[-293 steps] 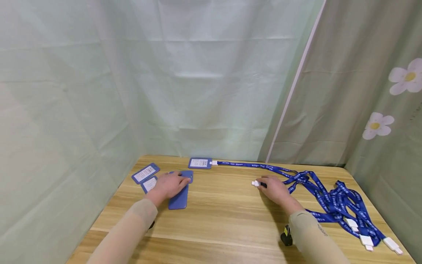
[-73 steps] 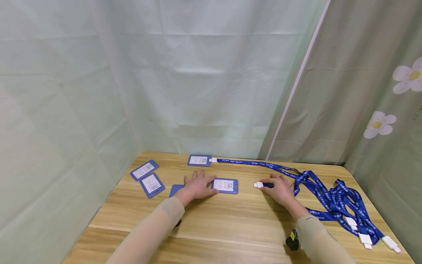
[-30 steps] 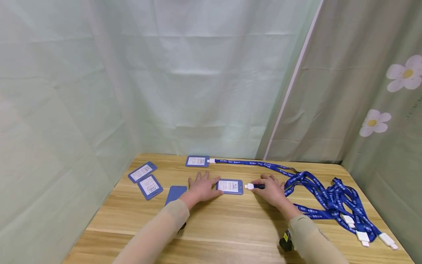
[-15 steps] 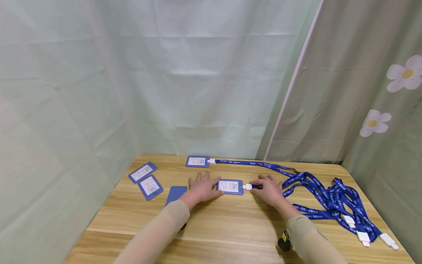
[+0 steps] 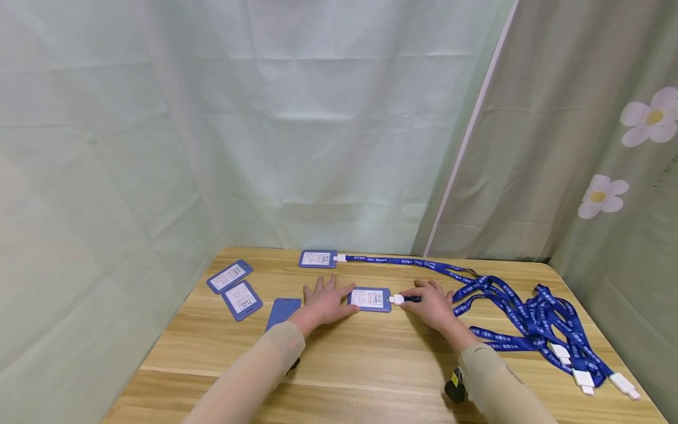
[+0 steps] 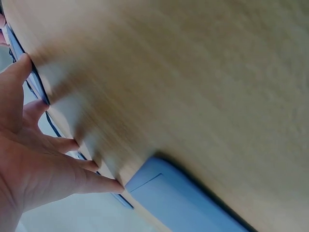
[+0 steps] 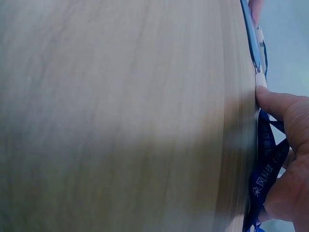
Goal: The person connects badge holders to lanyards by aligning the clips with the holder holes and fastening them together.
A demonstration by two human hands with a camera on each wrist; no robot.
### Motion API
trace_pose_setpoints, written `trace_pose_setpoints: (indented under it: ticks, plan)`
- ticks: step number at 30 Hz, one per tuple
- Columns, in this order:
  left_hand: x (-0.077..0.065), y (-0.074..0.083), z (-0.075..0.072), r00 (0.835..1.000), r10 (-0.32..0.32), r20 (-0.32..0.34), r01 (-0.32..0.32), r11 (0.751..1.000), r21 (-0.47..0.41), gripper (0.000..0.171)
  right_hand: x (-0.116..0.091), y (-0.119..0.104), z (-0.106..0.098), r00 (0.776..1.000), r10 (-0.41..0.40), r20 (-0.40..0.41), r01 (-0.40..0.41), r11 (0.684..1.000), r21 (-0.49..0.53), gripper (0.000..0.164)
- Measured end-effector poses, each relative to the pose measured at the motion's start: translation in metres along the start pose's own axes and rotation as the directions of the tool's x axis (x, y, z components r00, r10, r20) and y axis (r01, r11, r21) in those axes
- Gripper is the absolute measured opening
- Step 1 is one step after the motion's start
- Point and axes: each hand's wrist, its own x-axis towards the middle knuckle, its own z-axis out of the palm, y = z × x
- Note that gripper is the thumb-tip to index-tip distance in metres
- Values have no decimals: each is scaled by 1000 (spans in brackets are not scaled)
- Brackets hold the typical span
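A blue card holder lies face up at the middle of the table. My left hand rests at its left end with fingers spread, thumb and index finger touching its edges. In the left wrist view those two fingertips meet the holder's thin edge. My right hand pinches a blue lanyard just behind its white clip. The clip's tip is at the holder's slotted right end; whether it is hooked in cannot be told. In the right wrist view the lanyard's printed strap hangs under the hand.
Farther back lies another card holder joined to a lanyard. Two face-up holders lie at the left, and a face-down holder is by my left wrist. Tangled lanyards with white clips cover the right side. Curtains surround the table.
My left hand has left the face-down holders and moved right with one holder, now face up. My right hand has slid left, bringing the lanyard clip up to that holder's slotted end.
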Motion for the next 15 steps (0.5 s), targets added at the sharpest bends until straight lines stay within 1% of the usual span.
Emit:
trace_pose_setpoints:
  ticks: [9, 15]
  plan:
    - [0, -1, 1, 1000, -4, -1, 4, 1000, -8, 71, 2, 1, 0, 1000, 28, 11, -29, 999, 29, 30]
    - [0, 0, 2, 1000, -3, -11, 2, 999, -41, 70, 2, 2, 1, 1000, 23, 10, -23, 999, 46, 30]
